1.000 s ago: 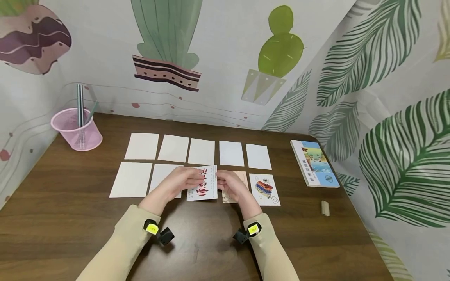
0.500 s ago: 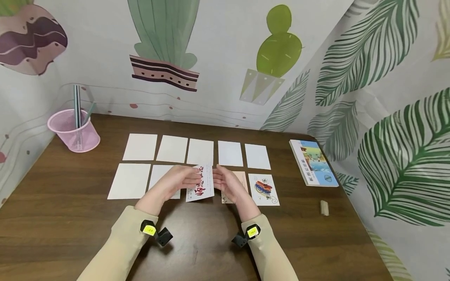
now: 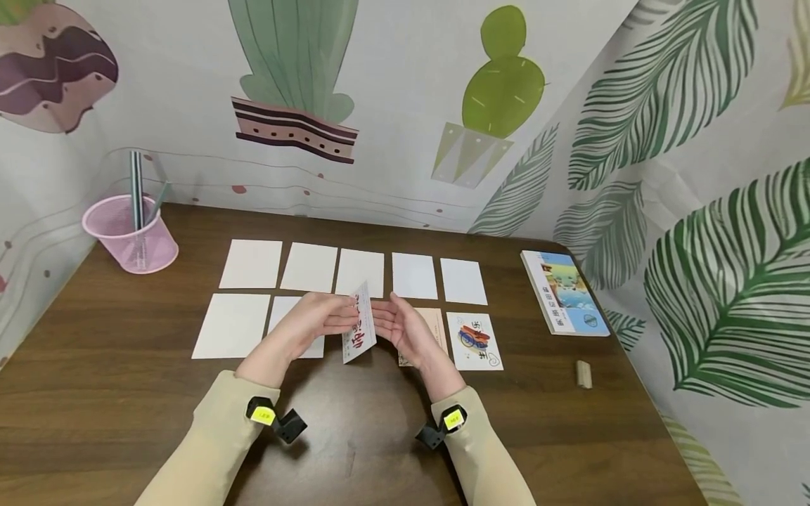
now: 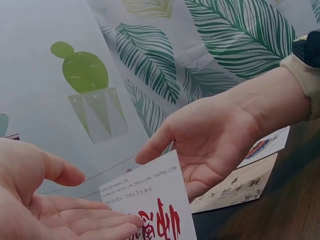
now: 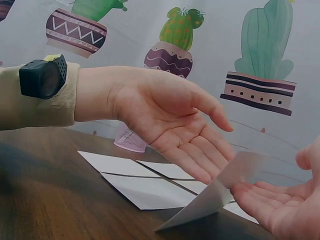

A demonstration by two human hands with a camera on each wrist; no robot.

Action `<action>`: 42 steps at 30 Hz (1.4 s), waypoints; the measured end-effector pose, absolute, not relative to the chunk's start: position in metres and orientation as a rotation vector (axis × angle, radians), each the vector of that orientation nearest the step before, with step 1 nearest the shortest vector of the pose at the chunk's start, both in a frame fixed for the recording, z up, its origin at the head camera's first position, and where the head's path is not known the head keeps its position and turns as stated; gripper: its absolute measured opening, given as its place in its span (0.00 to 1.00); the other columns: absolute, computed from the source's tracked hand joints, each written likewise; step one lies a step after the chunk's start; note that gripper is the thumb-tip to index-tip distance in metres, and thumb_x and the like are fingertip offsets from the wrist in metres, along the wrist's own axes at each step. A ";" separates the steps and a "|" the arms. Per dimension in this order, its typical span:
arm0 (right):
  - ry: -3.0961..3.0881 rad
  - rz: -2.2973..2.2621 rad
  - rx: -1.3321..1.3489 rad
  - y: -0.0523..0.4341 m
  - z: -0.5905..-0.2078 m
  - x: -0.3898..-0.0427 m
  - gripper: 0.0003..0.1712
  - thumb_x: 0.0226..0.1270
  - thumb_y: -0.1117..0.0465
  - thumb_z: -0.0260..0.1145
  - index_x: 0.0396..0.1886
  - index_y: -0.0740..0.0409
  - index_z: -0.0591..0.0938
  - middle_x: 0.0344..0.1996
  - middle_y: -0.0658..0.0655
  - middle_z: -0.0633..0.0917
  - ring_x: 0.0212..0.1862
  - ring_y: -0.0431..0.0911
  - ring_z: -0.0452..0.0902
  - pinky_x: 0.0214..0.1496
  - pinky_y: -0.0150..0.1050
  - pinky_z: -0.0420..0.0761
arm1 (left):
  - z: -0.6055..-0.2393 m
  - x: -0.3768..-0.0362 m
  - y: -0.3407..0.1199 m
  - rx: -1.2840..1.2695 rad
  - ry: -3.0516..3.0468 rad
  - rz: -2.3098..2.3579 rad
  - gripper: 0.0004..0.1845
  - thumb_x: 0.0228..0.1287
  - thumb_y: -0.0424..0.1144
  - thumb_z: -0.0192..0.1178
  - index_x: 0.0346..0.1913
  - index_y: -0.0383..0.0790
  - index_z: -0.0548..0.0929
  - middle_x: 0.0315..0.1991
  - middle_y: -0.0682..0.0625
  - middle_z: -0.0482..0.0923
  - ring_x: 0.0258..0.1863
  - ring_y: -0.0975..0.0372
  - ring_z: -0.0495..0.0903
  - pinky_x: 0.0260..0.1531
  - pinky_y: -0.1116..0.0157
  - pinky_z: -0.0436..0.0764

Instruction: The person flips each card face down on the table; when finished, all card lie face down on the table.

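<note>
Tilting red-lettered card on edge between open-palmed left hand and right hand | two picture cards face-up right of grip | eight white cards unturned on worktop.

A white card with red brush lettering stands tilted on its lower edge on the tabletop, printed face apparently toward the left.

Card: white, red brush lettering. Table: dark brown woodgrain. Face-down cards: plain white. Cup: pink mesh. Sleeves: beige. Booklet: blue, yellow cover. Backdrop: green cactus, leaf print.
</note>
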State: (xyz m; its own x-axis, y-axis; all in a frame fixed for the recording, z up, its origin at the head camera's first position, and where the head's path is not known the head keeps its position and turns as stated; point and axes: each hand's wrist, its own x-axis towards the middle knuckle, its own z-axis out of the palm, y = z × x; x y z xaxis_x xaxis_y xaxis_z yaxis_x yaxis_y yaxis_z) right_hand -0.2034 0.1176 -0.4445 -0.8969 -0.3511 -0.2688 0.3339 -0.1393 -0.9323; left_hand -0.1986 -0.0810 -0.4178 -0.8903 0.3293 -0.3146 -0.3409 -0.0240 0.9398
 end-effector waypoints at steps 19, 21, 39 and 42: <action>1.595 -2.174 -0.032 0.116 -0.430 -0.201 0.32 0.83 0.55 0.34 0.65 0.83 0.63 0.50 0.68 0.83 0.44 0.40 0.84 0.53 0.32 0.84 | -0.419 -0.195 -0.071 -0.139 1.887 2.105 0.29 0.59 0.38 0.69 0.57 0.20 0.76 0.52 0.33 0.82 0.40 0.64 0.86 0.53 0.57 0.83; 1.587 -2.183 -0.023 0.117 -0.429 -0.201 0.32 0.82 0.55 0.35 0.65 0.83 0.64 0.46 0.61 0.85 0.43 0.40 0.85 0.52 0.32 0.84 | -0.420 -0.195 -0.070 -0.145 1.887 2.116 0.29 0.58 0.37 0.70 0.57 0.20 0.77 0.53 0.32 0.81 0.41 0.64 0.86 0.52 0.56 0.83; 1.655 -2.068 -0.016 0.126 -0.441 -0.206 0.34 0.82 0.52 0.34 0.66 0.82 0.63 0.63 0.80 0.69 0.55 0.48 0.82 0.56 0.33 0.82 | -0.449 -0.209 -0.086 0.060 1.715 2.048 0.27 0.60 0.23 0.57 0.61 0.11 0.65 0.49 0.38 0.80 0.39 0.67 0.82 0.44 0.71 0.85; 1.667 -2.040 0.003 0.125 -0.444 -0.206 0.34 0.82 0.52 0.34 0.66 0.81 0.63 0.63 0.79 0.70 0.58 0.51 0.80 0.57 0.33 0.82 | -0.453 -0.210 -0.087 0.026 1.768 1.994 0.30 0.60 0.23 0.57 0.63 0.11 0.62 0.55 0.30 0.76 0.41 0.66 0.81 0.44 0.71 0.85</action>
State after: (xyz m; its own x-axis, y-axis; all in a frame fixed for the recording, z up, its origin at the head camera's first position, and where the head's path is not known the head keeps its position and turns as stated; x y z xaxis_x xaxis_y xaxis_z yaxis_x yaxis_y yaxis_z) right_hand -0.2064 0.1253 -0.4442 -0.8740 -0.3750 -0.3089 0.3775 -0.1238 -0.9177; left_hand -0.2096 -0.0866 -0.4533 -0.8884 0.3556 -0.2902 -0.3308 -0.0577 0.9419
